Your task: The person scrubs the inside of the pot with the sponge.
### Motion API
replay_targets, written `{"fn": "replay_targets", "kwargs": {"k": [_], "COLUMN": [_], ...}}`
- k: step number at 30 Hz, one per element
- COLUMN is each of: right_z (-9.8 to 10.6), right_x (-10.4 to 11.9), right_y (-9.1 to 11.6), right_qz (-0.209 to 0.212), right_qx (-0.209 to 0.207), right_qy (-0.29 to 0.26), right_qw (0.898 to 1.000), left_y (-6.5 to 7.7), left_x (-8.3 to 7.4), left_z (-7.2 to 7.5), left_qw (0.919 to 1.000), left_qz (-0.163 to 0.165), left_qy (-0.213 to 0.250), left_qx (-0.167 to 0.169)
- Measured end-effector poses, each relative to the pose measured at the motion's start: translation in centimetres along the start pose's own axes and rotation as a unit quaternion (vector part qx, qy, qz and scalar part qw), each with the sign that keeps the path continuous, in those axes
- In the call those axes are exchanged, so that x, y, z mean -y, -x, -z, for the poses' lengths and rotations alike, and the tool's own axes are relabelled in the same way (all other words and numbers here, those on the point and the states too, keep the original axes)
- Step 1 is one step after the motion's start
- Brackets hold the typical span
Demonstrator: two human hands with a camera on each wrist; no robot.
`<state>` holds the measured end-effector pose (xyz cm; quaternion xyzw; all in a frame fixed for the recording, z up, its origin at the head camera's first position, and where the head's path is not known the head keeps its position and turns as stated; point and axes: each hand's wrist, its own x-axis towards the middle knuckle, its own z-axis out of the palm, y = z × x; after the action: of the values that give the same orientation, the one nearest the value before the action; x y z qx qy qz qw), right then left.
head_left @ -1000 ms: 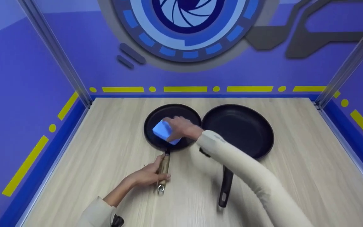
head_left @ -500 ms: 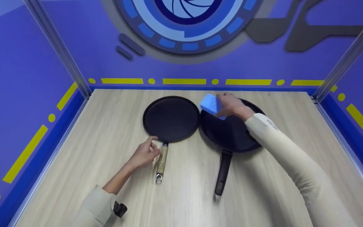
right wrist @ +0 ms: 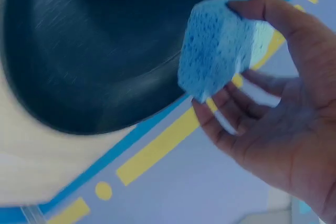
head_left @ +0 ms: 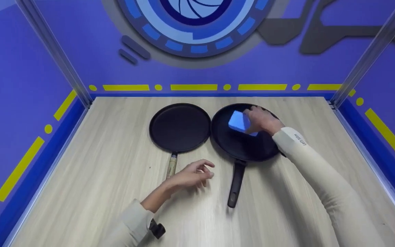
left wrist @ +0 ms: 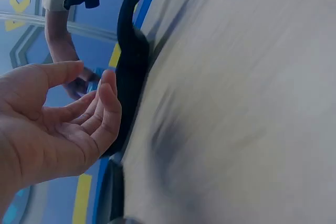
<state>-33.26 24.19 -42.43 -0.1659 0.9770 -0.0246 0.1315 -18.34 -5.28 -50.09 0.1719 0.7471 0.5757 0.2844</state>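
Note:
A blue sponge (head_left: 239,121) is pinched between the thumb and fingers of my right hand (head_left: 263,120), over the deep black frying pan (head_left: 228,144). In the right wrist view the porous sponge (right wrist: 210,45) overlaps the pan's rim, and its far side is partly behind the thumb. My left hand (head_left: 192,174) hovers between the two pan handles with fingers loosely bent and nothing in them. Its wrist covers the lower end of the wooden handle (head_left: 172,165) of the flat black pan (head_left: 180,127). The frying pan's black handle (head_left: 237,185) points toward me.
Both pans lie side by side, rims meeting, on a light wood table (head_left: 115,144). Blue panels with yellow dashes (head_left: 194,87) close off the back and both sides, with metal posts (head_left: 51,51) at the corners.
My right hand has carried the sponge from the flat pan across to the frying pan. My left hand has let go of the wooden handle and moved right, toward the black handle.

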Motion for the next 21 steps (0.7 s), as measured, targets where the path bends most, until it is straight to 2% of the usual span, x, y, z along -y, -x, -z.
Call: {"fn": "replay_targets", "kwargs": {"k": [4, 9, 11, 15, 18, 21], "right_z": [-1.2, -2.8, -3.3, -3.8, -4.1, -4.4], "right_x": [-0.7, -1.6, -1.7, -1.4, -1.1, -0.8], "right_y": [-0.7, -1.3, -1.4, -1.5, -1.7, -2.2], "right_qz": [0.025, 0.034, 0.036, 0.044, 0.054, 0.054], "right_qx": [0.02, 0.022, 0.024, 0.054, 0.076, 0.072], "right_qy": [0.028, 0.006, -0.005, -0.017, -0.011, -0.001], "right_qw": [0.999, 0.999, 0.999, 0.997, 0.996, 0.996], "left_y": [-1.3, -3.0, -3.4, -3.9, -3.9, -3.7], "left_x": [0.0, -0.4, -0.5, -0.4, 0.0, 0.4], "left_z": [-1.7, -3.9, -4.6, -5.8, -6.5, -6.9], "left_qw": [0.9985, 0.9934, 0.9927, 0.9929, 0.9877, 0.9798], "left_qz": [0.022, 0.035, 0.041, 0.038, 0.031, 0.028], "left_qy": [0.039, 0.081, 0.088, 0.105, 0.149, 0.19], "left_qx": [0.033, 0.073, 0.072, 0.04, 0.035, 0.056]}}
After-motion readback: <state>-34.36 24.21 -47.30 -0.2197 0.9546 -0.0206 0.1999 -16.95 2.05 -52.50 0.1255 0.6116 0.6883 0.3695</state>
